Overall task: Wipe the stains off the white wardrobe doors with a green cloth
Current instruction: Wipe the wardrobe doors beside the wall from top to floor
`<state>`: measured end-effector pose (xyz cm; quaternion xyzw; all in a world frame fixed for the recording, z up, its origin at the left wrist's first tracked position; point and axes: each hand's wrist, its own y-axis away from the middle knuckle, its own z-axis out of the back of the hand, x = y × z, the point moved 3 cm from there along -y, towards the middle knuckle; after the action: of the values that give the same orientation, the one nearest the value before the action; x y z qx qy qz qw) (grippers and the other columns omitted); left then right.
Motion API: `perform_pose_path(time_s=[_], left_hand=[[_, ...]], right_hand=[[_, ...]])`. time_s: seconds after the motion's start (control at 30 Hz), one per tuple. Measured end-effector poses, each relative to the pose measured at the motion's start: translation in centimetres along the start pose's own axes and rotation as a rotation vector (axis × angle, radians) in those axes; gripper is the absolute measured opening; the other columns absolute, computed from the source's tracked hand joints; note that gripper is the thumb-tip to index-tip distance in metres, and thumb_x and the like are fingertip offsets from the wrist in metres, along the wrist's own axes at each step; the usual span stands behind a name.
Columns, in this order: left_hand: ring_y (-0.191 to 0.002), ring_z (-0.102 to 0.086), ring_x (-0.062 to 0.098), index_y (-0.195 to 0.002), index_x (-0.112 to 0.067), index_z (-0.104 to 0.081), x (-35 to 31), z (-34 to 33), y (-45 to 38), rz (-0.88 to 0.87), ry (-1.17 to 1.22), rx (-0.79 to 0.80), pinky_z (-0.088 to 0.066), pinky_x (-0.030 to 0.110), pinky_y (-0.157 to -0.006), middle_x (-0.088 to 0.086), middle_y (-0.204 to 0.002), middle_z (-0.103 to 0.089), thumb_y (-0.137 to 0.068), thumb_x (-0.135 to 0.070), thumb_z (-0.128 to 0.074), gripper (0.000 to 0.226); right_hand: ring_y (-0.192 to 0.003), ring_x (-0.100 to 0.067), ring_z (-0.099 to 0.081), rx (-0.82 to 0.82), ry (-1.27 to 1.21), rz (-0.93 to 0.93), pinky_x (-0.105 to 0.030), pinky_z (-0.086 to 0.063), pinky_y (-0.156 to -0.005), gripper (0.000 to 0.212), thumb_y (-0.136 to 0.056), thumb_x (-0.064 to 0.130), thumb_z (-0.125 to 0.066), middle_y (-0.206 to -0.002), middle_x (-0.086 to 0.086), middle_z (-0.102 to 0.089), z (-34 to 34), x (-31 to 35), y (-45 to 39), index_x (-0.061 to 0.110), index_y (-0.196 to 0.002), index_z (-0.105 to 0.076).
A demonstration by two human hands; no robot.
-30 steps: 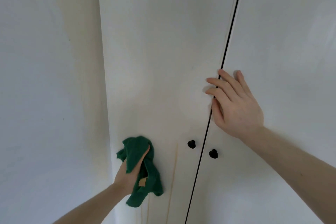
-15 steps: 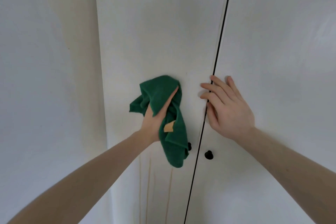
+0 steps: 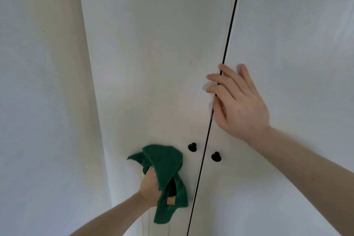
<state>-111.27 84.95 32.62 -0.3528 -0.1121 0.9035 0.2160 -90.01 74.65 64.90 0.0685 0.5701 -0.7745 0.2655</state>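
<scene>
The left hand (image 3: 150, 188) grips a bunched green cloth (image 3: 166, 174) against the left wardrobe door (image 3: 153, 63), having swept down from mid-door half a second ago to below knob height: a downward wiping stroke. The right hand (image 3: 239, 101) stays flat, fingers spread across the door gap. Cloth looks soft, nappy (a tan tag shows); doors smooth, matte white. Faint streaks (image 3: 143, 224) remain below.

Left hand (image 3: 150, 188) gripping, right hand (image 3: 240, 105) flat, fingers extended.
</scene>
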Motion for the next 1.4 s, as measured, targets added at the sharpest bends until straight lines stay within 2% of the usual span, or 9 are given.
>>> perform_pose_path(time_s=[0.1,0.23,0.43,0.53,0.67,0.83,1.0,1.13,1.4], left_hand=[[-0.080,-0.062,0.008,-0.088,-0.033,-0.056,0.9,-1.9,2.4,-0.061,-0.047,0.158,-0.063,0.034,-0.077,-0.016,-0.084,-0.064,-0.089,-0.030,-0.064,0.008],[-0.062,-0.053,0.001,-0.068,-0.036,-0.049,-0.2,-0.1,2.9,-0.209,-0.165,0.176,-0.056,0.016,-0.066,-0.022,-0.066,-0.052,-0.060,-0.021,-0.092,0.046],[-0.068,-0.041,0.004,-0.067,-0.028,-0.043,-2.8,6.0,2.7,-0.461,-0.283,-0.100,-0.053,0.029,-0.065,-0.013,-0.063,-0.045,-0.090,-0.027,-0.060,0.029],[-0.082,-0.062,0.014,-0.093,-0.019,-0.061,-5.9,11.7,0.6,-0.303,0.001,-0.327,-0.061,0.039,-0.077,-0.001,-0.085,-0.067,-0.089,-0.032,-0.057,0.014],[-0.132,-0.055,-0.001,-0.143,-0.042,-0.052,-8.9,18.2,-3.6,-0.202,0.440,-0.335,-0.045,0.022,-0.109,-0.016,-0.143,-0.060,-0.094,-0.027,-0.065,0.052],[-0.141,-0.025,-0.014,-0.163,-0.029,-0.023,-10.9,19.2,-6.9,-0.244,0.179,-0.387,-0.016,0.010,-0.120,-0.011,-0.162,-0.028,-0.107,-0.012,-0.055,0.066],[-0.122,-0.055,-0.004,-0.152,-0.040,-0.042,-8.6,14.5,-5.5,-0.043,0.743,-0.281,-0.043,0.015,-0.108,-0.009,-0.142,-0.054,-0.107,-0.031,-0.059,0.049],[-0.095,-0.068,0.027,-0.125,-0.017,-0.066,-4.5,9.4,-2.1,0.453,1.266,-0.266,-0.055,0.055,-0.100,0.009,-0.100,-0.071,-0.047,-0.073,-0.094,0.099],[-0.093,-0.071,0.029,-0.113,-0.023,-0.065,2.0,1.3,4.5,0.963,1.013,-0.139,-0.056,0.045,-0.090,0.009,-0.099,-0.074,-0.079,-0.068,-0.077,0.058]], right_hand=[[-0.141,-0.036,-0.052,-0.001,0.017,0.005,-0.059,-0.028,-0.123,0.023,-0.093,0.001,-0.053,-0.130,-0.011,-0.068,0.0,-0.1,-0.1,0.005,-0.108,-0.071],[-0.141,-0.036,-0.051,0.007,0.006,0.001,-0.059,-0.030,-0.122,0.024,-0.092,0.000,-0.053,-0.130,-0.010,-0.067,0.1,0.0,0.1,0.004,-0.107,-0.071],[-0.143,-0.035,-0.048,0.083,-0.187,-0.056,-0.060,-0.022,-0.125,0.023,-0.091,-0.003,-0.053,-0.138,-0.012,-0.063,1.4,0.9,0.3,0.002,-0.108,-0.069],[-0.147,-0.033,-0.044,0.136,-0.261,-0.048,-0.056,-0.020,-0.127,0.025,-0.089,-0.004,-0.057,-0.142,-0.012,-0.061,2.0,3.4,1.9,0.003,-0.110,-0.069],[-0.151,-0.030,-0.039,0.184,-0.276,-0.082,-0.055,-0.020,-0.127,0.031,-0.087,-0.005,-0.062,-0.149,-0.010,-0.056,1.4,5.8,4.4,0.006,-0.115,-0.069],[-0.154,-0.030,-0.033,0.247,-0.195,-0.109,-0.058,-0.022,-0.126,0.033,-0.093,0.002,-0.060,-0.155,-0.011,-0.050,-0.1,5.1,6.7,0.007,-0.124,-0.068],[-0.155,-0.031,-0.030,0.234,-0.130,-0.079,-0.058,-0.021,-0.126,0.034,-0.097,0.010,-0.057,-0.158,-0.010,-0.047,-1.3,4.7,7.6,0.010,-0.129,-0.069],[-0.153,-0.032,-0.034,0.186,-0.045,-0.064,-0.059,-0.022,-0.125,0.032,-0.096,0.015,-0.059,-0.158,-0.008,-0.048,-2.2,4.8,7.9,0.013,-0.125,-0.072],[-0.150,-0.036,-0.040,0.124,0.032,-0.032,-0.062,-0.028,-0.121,0.028,-0.094,0.019,-0.061,-0.154,-0.005,-0.054,-3.3,4.9,7.9,0.016,-0.118,-0.076]])
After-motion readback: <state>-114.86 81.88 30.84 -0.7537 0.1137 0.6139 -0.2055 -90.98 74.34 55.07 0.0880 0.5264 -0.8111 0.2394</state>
